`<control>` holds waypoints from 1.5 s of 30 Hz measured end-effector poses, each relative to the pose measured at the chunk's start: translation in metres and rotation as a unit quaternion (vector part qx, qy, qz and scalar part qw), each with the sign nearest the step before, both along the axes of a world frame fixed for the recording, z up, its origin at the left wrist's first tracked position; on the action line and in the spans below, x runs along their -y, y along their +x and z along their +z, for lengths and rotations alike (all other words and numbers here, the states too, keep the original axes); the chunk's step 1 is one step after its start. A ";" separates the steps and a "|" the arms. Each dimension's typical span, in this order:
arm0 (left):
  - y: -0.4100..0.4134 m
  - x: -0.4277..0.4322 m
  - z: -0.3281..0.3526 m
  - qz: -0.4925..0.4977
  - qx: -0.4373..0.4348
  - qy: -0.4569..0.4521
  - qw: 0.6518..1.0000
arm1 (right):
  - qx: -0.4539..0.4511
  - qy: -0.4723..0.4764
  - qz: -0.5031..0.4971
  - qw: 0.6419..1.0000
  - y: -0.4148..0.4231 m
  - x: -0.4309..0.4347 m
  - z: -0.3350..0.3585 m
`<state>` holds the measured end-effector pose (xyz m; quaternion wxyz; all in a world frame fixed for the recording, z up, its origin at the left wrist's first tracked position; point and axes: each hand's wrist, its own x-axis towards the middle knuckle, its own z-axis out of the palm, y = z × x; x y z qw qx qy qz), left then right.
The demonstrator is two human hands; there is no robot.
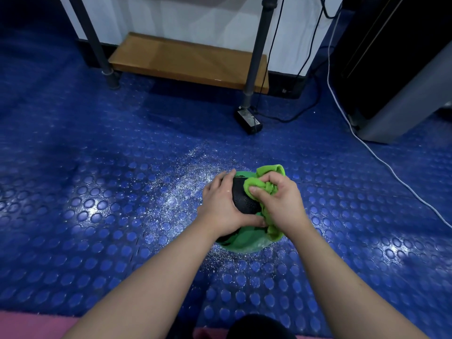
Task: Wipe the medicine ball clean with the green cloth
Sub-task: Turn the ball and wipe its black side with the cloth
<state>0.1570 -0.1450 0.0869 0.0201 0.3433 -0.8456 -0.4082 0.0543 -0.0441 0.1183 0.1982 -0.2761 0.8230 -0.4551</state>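
— Where is the ball [244, 200]?

— On the blue studded floor [97, 192], a little right of centre, straight in front of the person. It is black on top and green lower down. The hands cover much of it.

— What is the left hand [220, 206] doing?

— It lies over the ball's left side with the palm on it. The fingers [226, 178] curve along the far surface and the thumb wraps across the near side, so the hand grips the ball.

— And the right hand [278, 201]?

— Its fingers are clenched round a bunched-up cloth [265, 185], bright green, and press it on the ball's upper right. One fold of the cloth sticks out past the knuckles on the far side. Another part hangs down the ball's right side under the wrist.

— Anything else on the floor?

— White specks [186, 182] are scattered around the ball, thickest to its left and beyond it. Further off, a small black box [248, 121] lies at the foot of a grey metal pole [254, 52], with black cables [293, 116] near it. A wooden board [190, 59] sits low against the wall, between that pole and a second pole [97, 45]. A white cable [367, 148] runs over the floor on the right, well apart from the ball. A strip of pink mat [29, 324] shows at the near edge.
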 end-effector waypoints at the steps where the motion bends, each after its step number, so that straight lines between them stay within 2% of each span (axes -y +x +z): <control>1: 0.001 0.000 0.000 0.004 -0.004 0.001 1.000 | -0.030 0.022 0.009 0.999 0.002 0.001 -0.001; 3: 0.001 0.002 -0.002 0.009 -0.016 -0.004 1.000 | -0.083 0.050 0.010 0.995 0.005 0.006 -0.003; 7: 0.003 0.003 -0.007 0.004 -0.029 -0.011 1.000 | -0.102 0.060 -0.055 0.991 0.007 0.013 -0.005; 9: 0.002 0.004 -0.006 0.000 -0.027 -0.013 1.000 | -0.069 0.034 -0.068 0.995 0.003 0.013 -0.006; 12: 0.001 0.008 -0.005 0.006 -0.024 0.006 1.000 | 0.015 -0.030 -0.018 0.999 0.007 0.010 -0.004; 16: 0.010 0.010 -0.007 0.020 -0.054 0.026 0.998 | -0.109 0.034 0.034 0.993 0.017 0.012 -0.007; 18: 0.015 0.010 -0.007 0.027 -0.059 0.030 0.997 | -0.133 0.064 0.025 0.989 0.019 0.019 -0.005; 22: 0.014 0.012 -0.007 0.032 -0.052 0.030 0.998 | -0.095 0.096 -0.022 0.991 0.010 0.030 0.002; 26: 0.013 0.015 -0.006 0.031 -0.041 0.043 0.998 | -0.047 0.055 0.016 0.997 0.008 0.025 0.001; 31: 0.019 0.016 -0.006 0.045 -0.050 0.052 0.996 | -0.135 0.045 0.062 0.988 0.019 0.022 -0.004; 35: 0.020 0.014 -0.005 0.055 -0.057 0.065 0.995 | -0.147 0.071 0.026 0.986 0.020 0.028 -0.002; 40: 0.015 0.013 -0.002 0.039 -0.039 0.050 0.997 | -0.074 0.076 -0.063 0.992 0.008 0.028 -0.003; 43: 0.006 0.012 -0.001 0.041 -0.017 0.038 0.998 | -0.047 0.066 -0.024 0.996 0.002 0.025 -0.002; 45: 0.003 0.011 0.000 0.042 -0.012 0.031 0.999 | -0.093 0.059 0.023 0.994 0.005 0.022 -0.004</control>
